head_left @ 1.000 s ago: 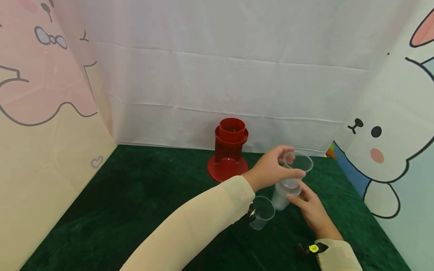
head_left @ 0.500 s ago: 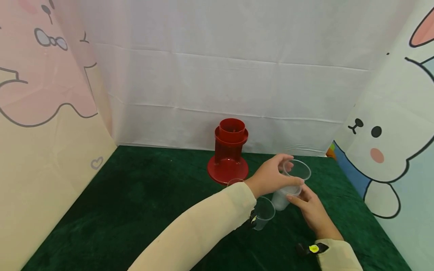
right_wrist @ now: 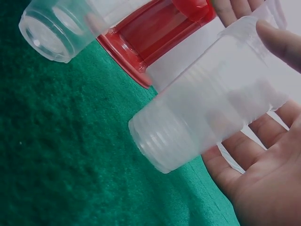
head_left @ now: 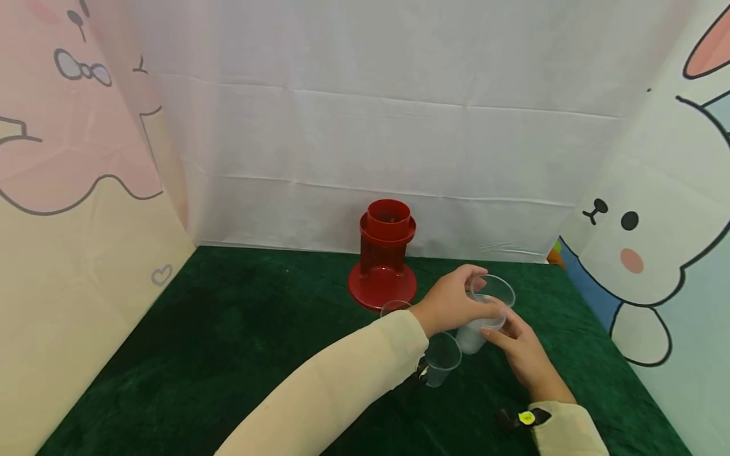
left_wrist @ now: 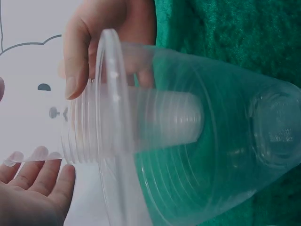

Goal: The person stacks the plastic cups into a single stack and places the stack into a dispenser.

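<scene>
In the head view my left hand (head_left: 459,304) pinches the rim of a clear plastic cup (head_left: 495,286), thumb in front and fingers behind. That cup sits over the mouth of a frosted-looking stack of nested cups (head_left: 472,337); how deep it goes inside is unclear. My right hand (head_left: 527,354) grips the stack around its upper part. The right wrist view shows the stack (right_wrist: 188,113) tilted, with my right palm and thumb around it. A single clear cup (head_left: 441,358) stands under my left wrist, large in the left wrist view. Another cup's rim (head_left: 393,305) shows behind my left sleeve.
A red cylindrical holder (head_left: 383,285) with a round base stands at the back of the green cloth-covered table (head_left: 256,329). A white curtain hangs behind, with cartoon-printed panels (head_left: 639,285) on both sides. Each wrist carries a small black device.
My left hand has lowered its cup and shifted it slightly left, toward the stack's mouth. A cup rim has come into view behind the left sleeve. My right hand stays nearly still.
</scene>
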`<state>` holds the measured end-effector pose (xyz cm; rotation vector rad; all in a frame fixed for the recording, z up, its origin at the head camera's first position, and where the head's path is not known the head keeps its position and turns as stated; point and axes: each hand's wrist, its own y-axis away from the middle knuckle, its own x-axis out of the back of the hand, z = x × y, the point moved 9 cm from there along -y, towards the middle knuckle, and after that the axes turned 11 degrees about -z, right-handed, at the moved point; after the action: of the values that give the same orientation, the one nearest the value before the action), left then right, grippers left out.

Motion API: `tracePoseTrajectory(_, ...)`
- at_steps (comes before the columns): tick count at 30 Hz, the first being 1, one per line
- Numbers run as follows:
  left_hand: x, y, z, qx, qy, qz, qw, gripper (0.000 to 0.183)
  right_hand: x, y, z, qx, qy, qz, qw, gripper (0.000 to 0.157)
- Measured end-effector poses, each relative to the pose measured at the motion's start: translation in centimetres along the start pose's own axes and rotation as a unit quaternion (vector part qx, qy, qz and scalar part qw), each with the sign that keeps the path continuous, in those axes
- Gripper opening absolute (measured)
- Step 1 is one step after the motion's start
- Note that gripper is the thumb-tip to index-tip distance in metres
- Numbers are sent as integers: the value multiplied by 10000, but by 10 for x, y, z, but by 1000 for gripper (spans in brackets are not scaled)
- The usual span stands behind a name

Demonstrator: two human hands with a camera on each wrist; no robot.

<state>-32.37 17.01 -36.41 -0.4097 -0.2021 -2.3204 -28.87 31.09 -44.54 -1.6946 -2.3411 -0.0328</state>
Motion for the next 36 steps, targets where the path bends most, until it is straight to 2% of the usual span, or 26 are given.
tracePoseTrajectory(6, -2, -1, -9, 310, -99, -90, 9994, 70, -1, 0, 3, -247, 141, 24, 9996, 59)
tracePoseTrajectory(16, -6, -4, -22, 692, -526, -116, 9961, 68, 0, -2, 4, -102, 209, -20, 9997, 57)
tracePoseTrajectory(36, -4, -2, -28, 799, -976, -470, 9909, 63, 0, 0, 3, -268, 169, 27, 9995, 61)
